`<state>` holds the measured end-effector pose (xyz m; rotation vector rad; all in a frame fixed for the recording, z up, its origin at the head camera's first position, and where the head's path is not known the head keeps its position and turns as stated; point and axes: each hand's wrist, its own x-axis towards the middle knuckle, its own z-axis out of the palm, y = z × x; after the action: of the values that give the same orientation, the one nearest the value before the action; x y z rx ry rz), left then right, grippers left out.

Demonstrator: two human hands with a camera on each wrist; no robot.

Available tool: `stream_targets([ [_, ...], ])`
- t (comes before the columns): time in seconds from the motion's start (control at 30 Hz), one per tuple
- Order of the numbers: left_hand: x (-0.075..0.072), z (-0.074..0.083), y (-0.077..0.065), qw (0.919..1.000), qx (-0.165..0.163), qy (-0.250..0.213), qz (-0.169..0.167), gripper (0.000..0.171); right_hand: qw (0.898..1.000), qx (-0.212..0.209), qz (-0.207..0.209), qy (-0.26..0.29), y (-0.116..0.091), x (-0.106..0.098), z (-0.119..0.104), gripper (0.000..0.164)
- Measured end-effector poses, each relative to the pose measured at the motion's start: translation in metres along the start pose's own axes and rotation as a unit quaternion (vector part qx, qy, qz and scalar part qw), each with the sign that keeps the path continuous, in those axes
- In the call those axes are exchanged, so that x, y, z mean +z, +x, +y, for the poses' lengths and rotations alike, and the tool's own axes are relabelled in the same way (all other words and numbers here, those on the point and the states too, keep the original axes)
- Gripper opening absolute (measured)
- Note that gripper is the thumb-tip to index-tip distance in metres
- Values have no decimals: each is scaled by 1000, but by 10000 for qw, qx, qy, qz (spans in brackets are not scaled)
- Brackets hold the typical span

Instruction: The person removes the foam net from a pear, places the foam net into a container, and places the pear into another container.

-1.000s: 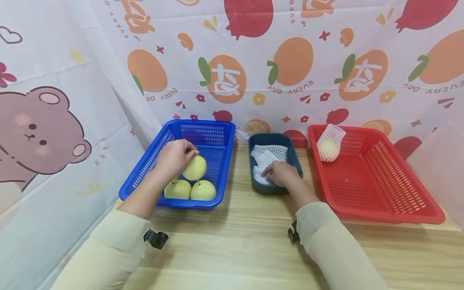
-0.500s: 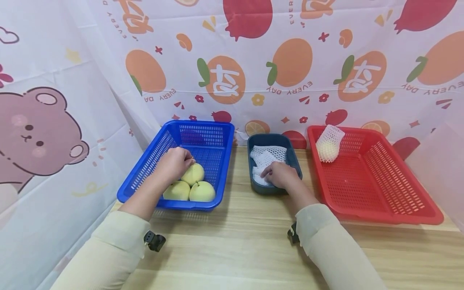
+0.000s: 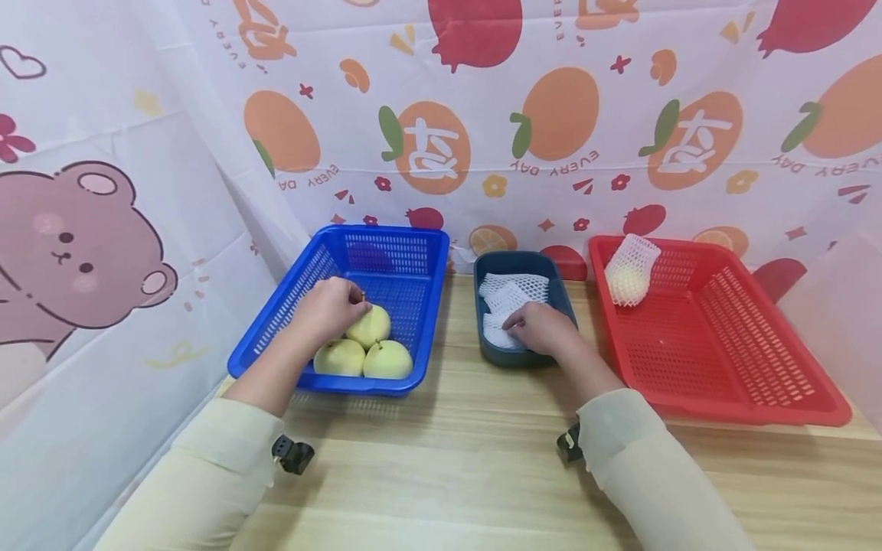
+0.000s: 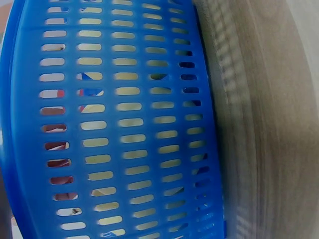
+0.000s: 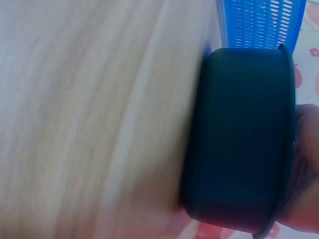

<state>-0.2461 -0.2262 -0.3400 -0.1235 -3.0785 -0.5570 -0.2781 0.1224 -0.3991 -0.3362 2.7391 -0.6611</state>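
In the head view my left hand point(image 3: 327, 312) reaches into the blue basket point(image 3: 441, 306), its fingertips pinching a yellow pear point(image 3: 370, 327) near the stem. Two more pears, a left one point(image 3: 339, 357) and a right one point(image 3: 388, 360), sit at the basket's near end. My right hand point(image 3: 544, 329) reaches over the dark green box point(image 3: 485, 350) and pinches the near edge of a white foam fruit net point(image 3: 501, 329). Another white net point(image 3: 527, 287) lies behind it. The basket wall hides the left hand in the left wrist view; in the right wrist view fingers show beyond the box's rim.
At the right stands a red basket point(image 3: 682, 329), with a netted pear point(image 3: 628, 283) leaning in its far left corner. All three containers stand on a wooden table point(image 3: 441, 459). A printed fruit curtain point(image 3: 468, 153) hangs close behind them.
My left hand has lowered the pear slightly, down onto the other two in the blue basket. My right hand stays at the net, shifted only slightly.
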Motion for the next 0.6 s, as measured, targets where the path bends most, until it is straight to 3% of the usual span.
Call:
stream_targets([
  [0.17,-24,13,-12,10000,57,37,-5,51,9997,-38,199,-168,-8,-6,-3,25],
  [0.23,-36,27,-19,9993,234,-29,302,55,9995,-14,277,-167,-12,-9,-3,26],
  [0.33,-41,60,-31,9935,678,-230,882,49,9990,-34,402,-208,-20,-15,-1,29],
  [0.43,-30,101,-50,9823,1385,-280,1229,40,9980,-135,542,-278,-29,-22,1,32],
  [0.5,-14,126,-62,9720,1917,-328,1321,36,9973,-204,621,-342,-35,-26,1,34],
  [0.6,17,156,-73,9615,2483,-374,1113,32,9956,-308,769,-435,-46,-33,1,34],
])
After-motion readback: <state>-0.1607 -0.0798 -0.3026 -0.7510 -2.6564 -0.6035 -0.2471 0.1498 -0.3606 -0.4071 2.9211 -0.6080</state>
